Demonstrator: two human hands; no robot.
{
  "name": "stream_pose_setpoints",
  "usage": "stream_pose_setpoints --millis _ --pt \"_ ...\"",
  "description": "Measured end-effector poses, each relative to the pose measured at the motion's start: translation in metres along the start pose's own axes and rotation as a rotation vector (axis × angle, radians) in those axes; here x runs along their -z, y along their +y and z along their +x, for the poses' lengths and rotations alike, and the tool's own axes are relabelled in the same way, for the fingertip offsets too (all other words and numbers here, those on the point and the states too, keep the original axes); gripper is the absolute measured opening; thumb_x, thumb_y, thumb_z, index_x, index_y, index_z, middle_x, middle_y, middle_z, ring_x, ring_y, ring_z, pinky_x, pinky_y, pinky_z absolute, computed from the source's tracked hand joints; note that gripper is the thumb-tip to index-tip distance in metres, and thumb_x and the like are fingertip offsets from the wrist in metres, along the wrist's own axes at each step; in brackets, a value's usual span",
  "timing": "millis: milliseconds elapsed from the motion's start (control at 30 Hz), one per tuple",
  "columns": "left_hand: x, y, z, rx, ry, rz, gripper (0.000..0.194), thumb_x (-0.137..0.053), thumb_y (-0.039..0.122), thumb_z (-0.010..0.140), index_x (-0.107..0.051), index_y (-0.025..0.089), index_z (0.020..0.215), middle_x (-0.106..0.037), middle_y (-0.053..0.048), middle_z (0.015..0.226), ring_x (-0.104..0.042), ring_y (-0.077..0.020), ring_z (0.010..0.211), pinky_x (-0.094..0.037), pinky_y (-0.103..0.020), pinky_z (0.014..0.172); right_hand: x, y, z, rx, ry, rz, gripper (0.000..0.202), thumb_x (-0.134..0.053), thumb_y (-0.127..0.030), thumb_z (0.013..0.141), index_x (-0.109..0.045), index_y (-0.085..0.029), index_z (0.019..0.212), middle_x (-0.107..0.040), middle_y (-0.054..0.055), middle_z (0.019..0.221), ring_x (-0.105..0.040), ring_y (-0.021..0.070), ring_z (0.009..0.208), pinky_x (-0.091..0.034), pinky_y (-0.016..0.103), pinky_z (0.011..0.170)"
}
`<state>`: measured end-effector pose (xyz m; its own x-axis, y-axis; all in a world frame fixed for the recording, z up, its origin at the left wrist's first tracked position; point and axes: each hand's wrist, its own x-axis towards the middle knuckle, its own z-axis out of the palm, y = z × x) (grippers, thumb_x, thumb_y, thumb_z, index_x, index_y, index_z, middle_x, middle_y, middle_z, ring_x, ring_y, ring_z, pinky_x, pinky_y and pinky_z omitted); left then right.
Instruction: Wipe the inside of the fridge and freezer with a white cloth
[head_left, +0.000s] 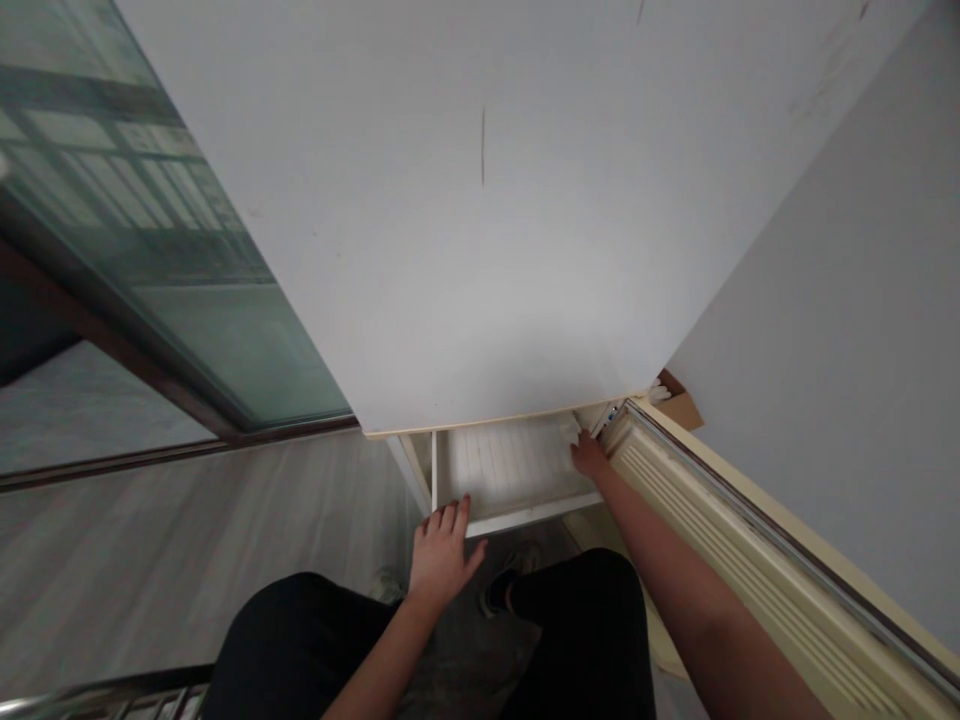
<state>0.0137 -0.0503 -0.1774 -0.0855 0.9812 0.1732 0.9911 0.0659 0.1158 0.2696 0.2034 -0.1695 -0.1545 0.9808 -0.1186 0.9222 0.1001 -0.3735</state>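
Note:
A shallow white drawer point(517, 462) with a ribbed bottom is pulled out below a large white panel point(480, 250). My left hand point(441, 550) rests on the drawer's front left corner, fingers spread over its rim and thumb apart. At the back right of the drawer, my right hand point(589, 455) has its fingers closed around a small whitish cloth-like piece point(571, 428). The hand hides part of that piece, so I cannot make out its exact kind.
A cream door point(750, 560) with ridges and a seal stands open along the right. Behind it is a cardboard box point(681, 402) by the grey wall. Glass sliding doors point(247, 330) are at left, over grey wood-look flooring point(300, 510). A metal rail point(105, 690) shows bottom left.

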Motion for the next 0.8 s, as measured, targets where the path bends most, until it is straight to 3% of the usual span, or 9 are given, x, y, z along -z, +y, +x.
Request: stream_pose_setpoints --millis 200,300,467,533,633,733,800 --pt "0.001 0.0 0.001 0.003 0.006 -0.003 0.065 -0.051 0.047 0.093 -0.045 0.014 0.149 -0.062 -0.017 0.131 -0.053 -0.0343 0.118 -0.042 -0.049 0.097 -0.016 0.01 -0.029 0.015 0.009 -0.041 0.06 -0.048 -0.016 0.092 -0.039 0.001 0.149 -0.038 0.034 0.15 -0.041 0.0438 0.137 -0.044 0.053 0.104" --pt "0.001 -0.001 0.001 -0.004 0.011 -0.008 0.065 -0.053 0.047 0.092 -0.046 0.017 0.149 -0.062 -0.016 0.13 -0.054 -0.0339 0.118 -0.042 -0.048 0.096 -0.013 0.019 -0.037 0.014 0.005 -0.016 0.064 -0.047 -0.019 0.093 -0.033 0.007 0.15 -0.045 0.036 0.143 -0.049 0.0413 0.132 -0.045 0.049 0.104" --pt "0.002 -0.001 -0.001 -0.009 0.01 0.005 0.066 -0.052 0.05 0.094 -0.045 0.014 0.149 -0.062 -0.016 0.13 -0.053 -0.0333 0.118 -0.042 -0.047 0.096 -0.003 0.046 -0.067 0.052 0.033 0.059 0.051 -0.038 -0.022 0.094 -0.05 -0.004 0.14 -0.059 0.025 0.134 -0.059 0.032 0.123 -0.044 0.042 0.106" --pt "0.002 0.0 -0.001 -0.008 0.008 0.001 0.067 -0.05 0.055 0.094 -0.047 0.014 0.147 -0.061 -0.016 0.131 -0.054 -0.0334 0.118 -0.042 -0.047 0.095 -0.005 0.058 -0.088 0.069 0.126 0.166 0.049 -0.031 -0.027 0.096 -0.053 -0.005 0.134 -0.062 0.023 0.128 -0.06 0.0299 0.12 -0.046 0.04 0.103" --pt "0.004 0.002 -0.001 -0.003 0.011 -0.01 0.07 -0.043 0.063 0.096 -0.049 0.014 0.146 -0.061 -0.016 0.131 -0.054 -0.0333 0.118 -0.042 -0.047 0.095 -0.019 0.068 -0.121 0.011 0.382 0.424 0.054 -0.03 -0.04 0.095 -0.055 -0.005 0.128 -0.065 0.025 0.119 -0.062 0.0329 0.113 -0.049 0.045 0.097" --pt "0.005 0.003 0.0 0.007 0.017 -0.01 0.07 -0.039 0.063 0.097 -0.051 0.013 0.144 -0.062 -0.016 0.131 -0.055 -0.0329 0.117 -0.041 -0.046 0.095 -0.041 0.062 -0.147 -0.13 0.561 0.547 0.06 -0.032 -0.046 0.093 -0.053 -0.004 0.13 -0.061 0.029 0.124 -0.058 0.0366 0.12 -0.046 0.049 0.1" --pt "0.006 0.004 0.001 0.014 0.028 -0.009 0.068 -0.038 0.063 0.097 -0.053 0.014 0.143 -0.063 -0.016 0.13 -0.055 -0.0327 0.116 -0.041 -0.046 0.095 -0.057 0.05 -0.159 -0.211 0.592 0.569 0.061 -0.031 -0.042 0.091 -0.05 -0.003 0.135 -0.058 0.03 0.129 -0.055 0.0366 0.126 -0.045 0.051 0.102"
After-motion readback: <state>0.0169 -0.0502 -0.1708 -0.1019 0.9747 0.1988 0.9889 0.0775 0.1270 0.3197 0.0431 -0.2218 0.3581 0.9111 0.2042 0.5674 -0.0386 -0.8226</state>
